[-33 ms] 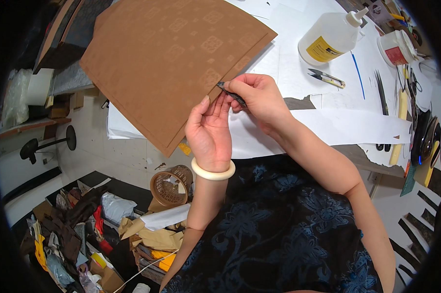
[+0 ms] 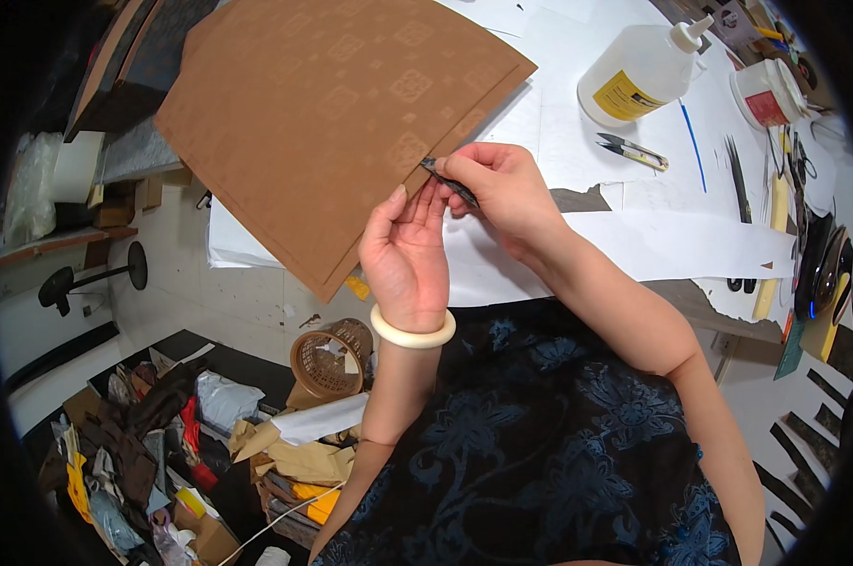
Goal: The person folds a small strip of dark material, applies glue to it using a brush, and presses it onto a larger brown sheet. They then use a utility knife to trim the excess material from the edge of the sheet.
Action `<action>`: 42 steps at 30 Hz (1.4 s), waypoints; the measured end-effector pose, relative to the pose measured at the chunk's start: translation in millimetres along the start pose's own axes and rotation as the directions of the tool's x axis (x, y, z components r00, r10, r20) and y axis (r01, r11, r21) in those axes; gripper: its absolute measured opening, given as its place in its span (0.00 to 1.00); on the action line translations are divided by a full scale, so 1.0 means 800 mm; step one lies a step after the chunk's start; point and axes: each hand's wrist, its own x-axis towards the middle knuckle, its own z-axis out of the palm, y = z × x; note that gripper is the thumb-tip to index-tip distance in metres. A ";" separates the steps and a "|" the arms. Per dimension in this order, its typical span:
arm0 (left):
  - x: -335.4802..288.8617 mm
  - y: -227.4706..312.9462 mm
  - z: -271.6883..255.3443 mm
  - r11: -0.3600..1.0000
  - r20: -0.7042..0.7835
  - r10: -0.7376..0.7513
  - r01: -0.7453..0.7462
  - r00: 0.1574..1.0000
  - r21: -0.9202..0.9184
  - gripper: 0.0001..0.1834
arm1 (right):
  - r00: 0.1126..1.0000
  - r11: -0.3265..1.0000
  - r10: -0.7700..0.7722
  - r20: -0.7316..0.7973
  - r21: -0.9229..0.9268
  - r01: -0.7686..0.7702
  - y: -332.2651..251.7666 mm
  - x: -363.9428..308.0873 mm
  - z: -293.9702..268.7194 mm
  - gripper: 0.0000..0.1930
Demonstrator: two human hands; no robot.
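Note:
A large brown patterned panel (image 2: 285,123), leather-like with a folded or layered border, slants across the table's left side. My left hand (image 2: 406,255), with a cream bangle at the wrist, is palm up and pinches the panel's near right edge between thumb and fingers. Just beyond those fingertips, my right hand (image 2: 507,193) grips a slim black piece (image 2: 457,187), its end touching the panel's edge. Whether this piece is a small tool or a strip, I cannot tell. The fingers hide part of it.
Right of the panel stand a glue bottle (image 2: 625,80) and a white tub (image 2: 768,92). Thread snips (image 2: 634,151), a blue stick (image 2: 694,146) and black scissors (image 2: 740,217) lie near them. White paper (image 2: 672,243) covers the table by my right forearm. A wicker basket (image 2: 332,358) stands below.

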 end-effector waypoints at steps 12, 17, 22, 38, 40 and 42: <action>-0.055 0.021 0.032 0.927 0.138 -0.148 0.088 0.979 0.363 0.17 | 0.865 0.834 -0.453 0.215 -0.240 0.496 -0.007 -0.076 -0.034 0.07; -0.056 0.011 0.028 0.710 0.397 0.065 -0.322 0.916 0.627 0.01 | 0.870 0.847 -0.354 0.344 -0.278 0.454 -0.012 -0.094 -0.049 0.05; -0.062 -0.010 0.001 0.679 0.365 0.167 -0.375 0.916 0.631 0.04 | 0.891 0.877 -0.294 0.346 -0.272 0.395 0.012 -0.103 -0.070 0.05; -0.022 0.108 -0.084 0.310 -0.032 0.769 -0.328 0.638 0.892 0.35 | 0.473 0.346 -0.845 -0.249 -0.929 0.128 -0.097 -0.137 -0.276 0.10; -0.021 0.111 -0.091 0.463 -0.101 0.657 -0.294 0.747 0.836 0.32 | 0.434 0.274 -0.879 -0.196 -0.954 0.124 -0.097 -0.125 -0.330 0.09; -0.024 0.102 -0.083 0.638 -0.160 0.531 -0.268 0.832 0.722 0.28 | 0.403 0.141 -0.911 -0.091 -0.985 0.098 -0.097 -0.115 -0.364 0.05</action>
